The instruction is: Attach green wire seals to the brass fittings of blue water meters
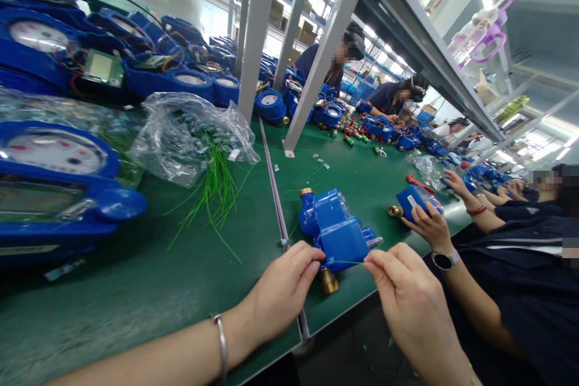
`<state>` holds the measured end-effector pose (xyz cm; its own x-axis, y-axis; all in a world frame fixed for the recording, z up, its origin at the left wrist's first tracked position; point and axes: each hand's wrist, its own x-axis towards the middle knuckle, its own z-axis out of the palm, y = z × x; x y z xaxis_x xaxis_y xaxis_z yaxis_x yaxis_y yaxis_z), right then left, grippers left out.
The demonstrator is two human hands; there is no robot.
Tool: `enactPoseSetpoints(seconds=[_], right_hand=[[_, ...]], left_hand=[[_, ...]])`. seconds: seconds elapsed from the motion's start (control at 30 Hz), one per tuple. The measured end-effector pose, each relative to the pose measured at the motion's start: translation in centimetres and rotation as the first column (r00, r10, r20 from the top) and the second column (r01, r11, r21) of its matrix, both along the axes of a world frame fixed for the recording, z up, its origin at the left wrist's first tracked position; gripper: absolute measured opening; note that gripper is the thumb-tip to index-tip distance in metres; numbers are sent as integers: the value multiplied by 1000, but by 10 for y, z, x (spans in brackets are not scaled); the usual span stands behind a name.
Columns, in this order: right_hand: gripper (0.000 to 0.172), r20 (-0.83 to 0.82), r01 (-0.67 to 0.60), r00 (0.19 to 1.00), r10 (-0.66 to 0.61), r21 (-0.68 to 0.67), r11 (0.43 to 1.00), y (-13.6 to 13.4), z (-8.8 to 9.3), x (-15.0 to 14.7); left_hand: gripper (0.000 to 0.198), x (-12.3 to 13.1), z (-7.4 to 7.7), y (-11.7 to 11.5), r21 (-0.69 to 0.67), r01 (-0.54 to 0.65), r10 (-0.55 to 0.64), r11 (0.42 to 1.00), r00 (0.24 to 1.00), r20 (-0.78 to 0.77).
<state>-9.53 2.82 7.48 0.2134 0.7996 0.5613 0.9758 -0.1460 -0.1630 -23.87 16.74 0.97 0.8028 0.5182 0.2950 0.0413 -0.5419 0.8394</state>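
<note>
A blue water meter [341,235] with brass threaded ends lies on the green bench in front of me. My left hand [289,277] is closed in a pinch at the meter's near edge, beside the lower brass fitting [329,281]; what lies between its fingertips is hidden. From close by those fingers a thin green wire [346,262] runs taut across the meter's side. Its other end is pinched between thumb and forefinger of my right hand [411,301], just right of the meter.
Left of the bench seam, a clear plastic bag [181,145] spills green wires [217,187]. Several blue meters [49,181] crowd the left side. Grey metal posts [312,66] rise from the bench. On the right, a co-worker's hand [429,226] holds another blue meter [409,200] near a red tool [418,183].
</note>
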Motion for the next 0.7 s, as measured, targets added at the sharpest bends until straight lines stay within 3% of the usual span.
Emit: enactPoseSetpoints(seconds=[0.4,0.7], right_hand=[[12,66,-14,998,10,56,998,5,10,0],[10,43,2,999,-1,-6,1000,9,9,-2]], left_hand=[[21,-1,-1,0,-5,3,-3,1000,1000,-15],[20,0,-1,1,-9,1,-1,1000,1000,-10]])
